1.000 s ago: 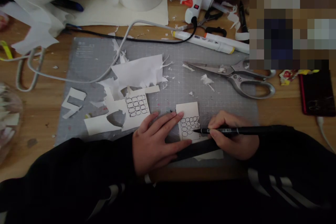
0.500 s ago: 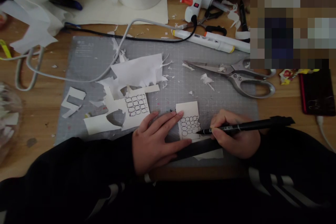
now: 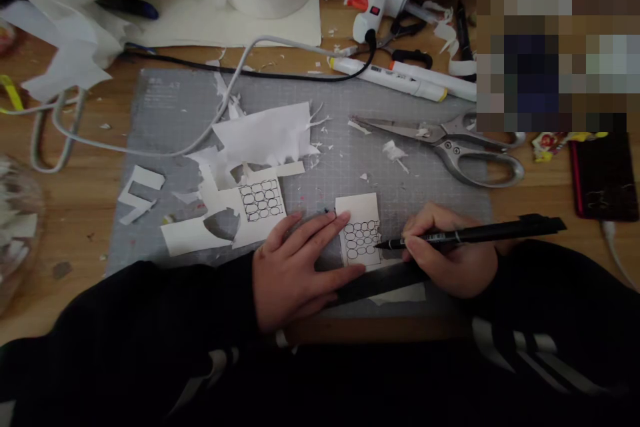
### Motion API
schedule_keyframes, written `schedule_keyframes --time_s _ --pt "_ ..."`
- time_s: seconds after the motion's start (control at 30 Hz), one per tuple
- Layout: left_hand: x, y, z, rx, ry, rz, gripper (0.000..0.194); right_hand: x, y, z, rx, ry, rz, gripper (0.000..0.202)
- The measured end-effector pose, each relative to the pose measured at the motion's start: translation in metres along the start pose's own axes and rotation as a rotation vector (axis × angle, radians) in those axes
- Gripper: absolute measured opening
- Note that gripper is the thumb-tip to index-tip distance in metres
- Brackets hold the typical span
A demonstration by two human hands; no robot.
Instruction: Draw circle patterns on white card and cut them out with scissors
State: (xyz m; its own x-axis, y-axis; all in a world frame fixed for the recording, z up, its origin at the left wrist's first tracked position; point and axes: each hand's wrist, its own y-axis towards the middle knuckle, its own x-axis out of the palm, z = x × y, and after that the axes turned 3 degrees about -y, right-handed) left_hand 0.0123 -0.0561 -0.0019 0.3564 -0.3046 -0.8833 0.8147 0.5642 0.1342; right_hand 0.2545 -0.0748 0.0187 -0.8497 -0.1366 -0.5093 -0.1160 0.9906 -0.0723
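Observation:
My right hand (image 3: 445,250) grips a black pen (image 3: 480,233), its tip at the right side of a small white card (image 3: 356,207). Rows of ovals are drawn in black on the card's lower part. My left hand (image 3: 305,267) lies with fingers spread, a fingertip on the card's left edge and the thumb along its bottom. Under that hand and along the card's lower edge runs a dark flat strip (image 3: 385,281), partly covered. To the left, a larger cut sheet (image 3: 260,230) carries a similar oval pattern (image 3: 261,199).
Silver scissors (image 3: 445,137) lie on the grey cutting mat (image 3: 175,107). Beyond them are white markers (image 3: 390,79) and a glue gun (image 3: 375,3). A grey cable (image 3: 150,152) crosses the mat among torn paper scraps (image 3: 267,133). A phone (image 3: 605,177) lies at right.
The pen tip has shifted slightly up, and the pen's back end has moved a little up and right with my right hand. My left hand stays in place.

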Motion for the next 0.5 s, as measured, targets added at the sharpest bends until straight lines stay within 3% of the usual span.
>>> schedule_keyframes --time_s 0.5 --pt "-0.0010 0.0006 0.0008 -0.002 -0.025 0.001 0.041 -0.0045 0.0003 0.0077 -0.024 0.022 0.033 0.016"
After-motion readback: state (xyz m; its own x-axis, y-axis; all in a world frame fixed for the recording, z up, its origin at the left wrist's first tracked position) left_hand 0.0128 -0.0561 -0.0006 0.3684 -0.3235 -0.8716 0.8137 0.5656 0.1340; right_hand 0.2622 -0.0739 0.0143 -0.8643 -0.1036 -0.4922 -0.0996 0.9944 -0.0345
